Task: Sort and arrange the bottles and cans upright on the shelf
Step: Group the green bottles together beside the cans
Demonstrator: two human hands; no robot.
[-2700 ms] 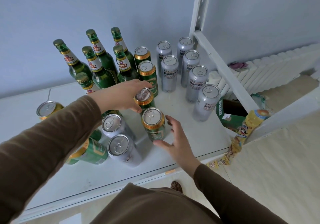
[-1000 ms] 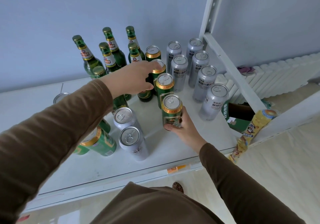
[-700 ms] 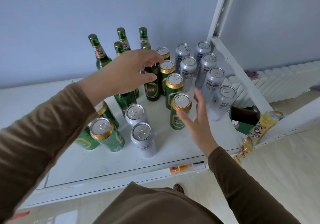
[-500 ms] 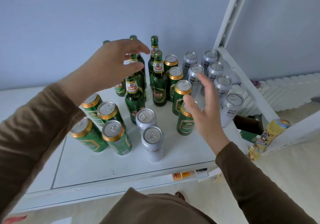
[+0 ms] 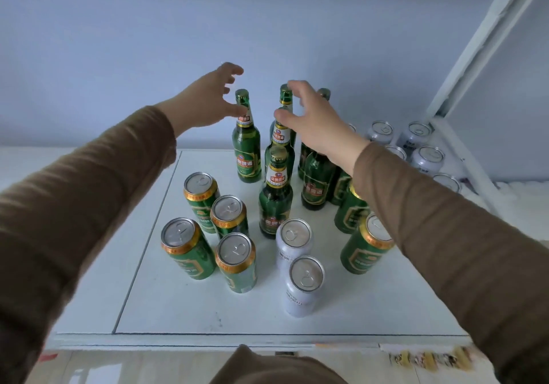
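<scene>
Our left hand (image 5: 205,101) has its fingers spread and curled, with the thumb just beside the neck of a tall green bottle (image 5: 246,143). We cannot tell if it touches. Our right hand (image 5: 315,122) is open too, its fingers curved near the tops of the back bottles (image 5: 285,98). Neither hand grips anything yet. We think both reach in to move bottles into neat rows. Closer to us, green cans (image 5: 187,248) and silver cans (image 5: 303,285) all stand up on the white shelf (image 5: 184,309).
</scene>
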